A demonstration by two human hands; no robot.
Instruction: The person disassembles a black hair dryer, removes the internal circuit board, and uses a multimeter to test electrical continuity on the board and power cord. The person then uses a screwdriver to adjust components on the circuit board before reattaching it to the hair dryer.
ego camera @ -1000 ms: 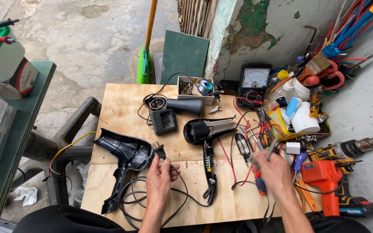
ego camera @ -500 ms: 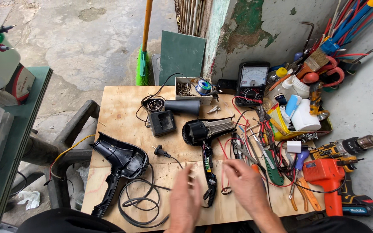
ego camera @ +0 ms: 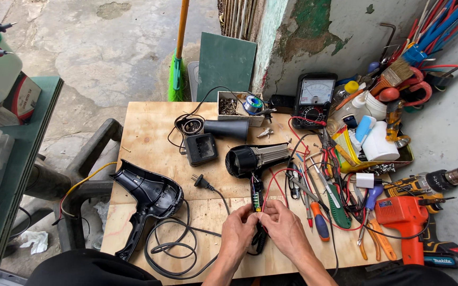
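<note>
Workbench | left hand (ego camera: 238, 229) and right hand (ego camera: 283, 226) pinch the opened hair dryer's (ego camera: 255, 160) small circuit board (ego camera: 257, 201) at table (ego camera: 149, 122) front | risk: thin red wires (ego camera: 271, 180) may snap if tugged.

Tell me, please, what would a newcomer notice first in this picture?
First come the two hands, the left hand and the right hand, meeting at the table's near edge around the handle of a stripped hair dryer, its wiring exposed. To their left lies an empty black dryer shell with a loose power cord. At the right edge, an orange drill and scattered hand tools crowd the plywood table.
</note>
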